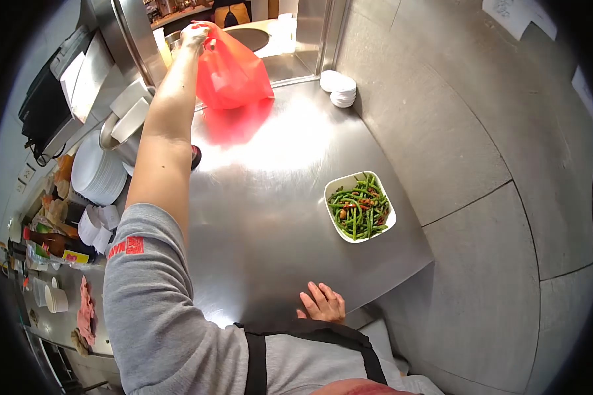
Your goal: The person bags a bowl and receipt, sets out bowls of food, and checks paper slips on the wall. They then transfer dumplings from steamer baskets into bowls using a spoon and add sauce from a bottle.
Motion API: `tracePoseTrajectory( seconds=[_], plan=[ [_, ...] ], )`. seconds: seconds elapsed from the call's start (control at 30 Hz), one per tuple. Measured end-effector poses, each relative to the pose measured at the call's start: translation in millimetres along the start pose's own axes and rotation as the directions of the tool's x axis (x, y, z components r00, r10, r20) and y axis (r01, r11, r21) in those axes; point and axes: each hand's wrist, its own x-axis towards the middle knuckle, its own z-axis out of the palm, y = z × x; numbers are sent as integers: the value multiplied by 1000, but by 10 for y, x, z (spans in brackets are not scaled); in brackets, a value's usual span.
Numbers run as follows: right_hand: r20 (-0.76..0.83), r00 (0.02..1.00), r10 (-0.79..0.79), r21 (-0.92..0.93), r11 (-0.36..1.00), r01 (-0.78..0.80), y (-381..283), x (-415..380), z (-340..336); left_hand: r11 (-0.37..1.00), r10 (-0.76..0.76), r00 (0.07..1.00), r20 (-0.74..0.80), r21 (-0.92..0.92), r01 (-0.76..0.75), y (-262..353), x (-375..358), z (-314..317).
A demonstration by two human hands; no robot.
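My left hand (194, 38) stretches to the far side of the steel counter, closed on the gathered top of a red plastic bag (234, 76). The bag looks filled, but its contents are hidden; its base is at the counter's far edge, by an opening. Near my body, my right hand (323, 304) lies on the counter's front edge, its fingers extended and holding nothing. A white square bowl (331, 224) of green beans with red chilli pieces (359, 207) stands on the counter to the right, beyond my right hand and apart from it.
White lids (341, 89) are stacked in the far right corner. A tiled wall (468, 197) borders the right side. Stacked white plates (99, 170), a brown bottle (56, 243) and a pink cloth (85, 313) are on the left. Another person (232, 13) is beyond the opening.
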Motion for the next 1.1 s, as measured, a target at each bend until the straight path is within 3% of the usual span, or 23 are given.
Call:
tracePoseTrajectory(
  seconds=[0.07,0.13,0.17,0.2,0.27,0.33,0.4,0.43,0.47,0.5,0.6,0.7,0.77,0.8,0.83,0.87,0.9,0.93,0.97,1.03,1.07,1.1],
  plan=[
    [-18,1000,-7,2,1000,7,3,7,11,987,134,991,15,-96,-132,-93,-15,-66],
    [-19,1000,-1,10,1000,1,11,21,8,996,90,991,99,-7,-89,-73,-3,-174],
    [-22,1000,2,16,1000,-2,6,21,4,983,51,997,58,172,-61,75,-276,-174],
    [-18,1000,5,17,1000,-4,-2,17,2,953,47,993,110,294,-77,200,-451,-218],
    [-18,1000,8,12,1000,-7,-1,29,-4,943,186,980,-71,293,-158,-122,-323,-281],
    [-16,1000,9,15,1000,-9,7,25,-9,873,485,826,-286,208,-441,-745,-337,-349],
    [-17,1000,8,15,1000,-7,-8,43,2,967,217,895,-389,-42,-253,-1124,-772,-162],
    [-11,1000,2,10,1000,-1,-7,47,-8,957,-22,971,-237,-287,-49,-1134,-978,-87],
    [1,1000,-5,1,1000,5,4,42,-32,864,-259,964,-64,-462,201,-1144,-1188,-11],
    [30,1000,1,-26,1000,0,-3,43,-54,670,-546,823,158,-508,542,-1035,-1320,49],
    [-2,1000,-26,-58,998,26,40,-7,25,517,-518,809,276,-653,553,-1537,-949,224],
    [4,1000,-28,-84,996,28,31,-19,30,707,-444,868,220,-510,491,-1655,-1037,289],
    [1,999,-32,-64,997,32,53,-7,17,885,-373,916,148,-241,399,-1641,-1151,274],
    [-9,999,-36,-68,997,35,58,-6,21,977,-205,969,141,-30,211,-1712,-1178,179],
    [-18,999,-34,-71,997,33,57,-8,33,983,-30,991,129,186,6,-1780,-1205,85],
    [-27,999,-25,-76,997,23,46,-19,41,844,256,940,225,421,-331,-1933,-1208,-82],
    [-36,998,-44,-56,998,42,45,-13,34,582,418,876,241,669,-462,-1826,-1400,-247],
    [-45,998,-47,-39,998,45,57,15,18,474,370,890,266,770,-427,-1657,-1666,-420],
    [-55,998,-30,-29,999,28,48,19,-2,58,697,615,368,827,-560,-1653,-1873,-633],
    [-95,995,-23,68,997,29,27,29,-16,-81,816,505,282,920,-383,-1785,-2232,-1059],
    [-129,992,-6,91,996,18,37,18,-41,-408,607,753,255,913,20,-1644,-2470,-1102],
    [-137,991,3,135,991,16,36,4,-65,-117,704,635,318,934,-338,-1895,-2410,-1415]
  ],
)
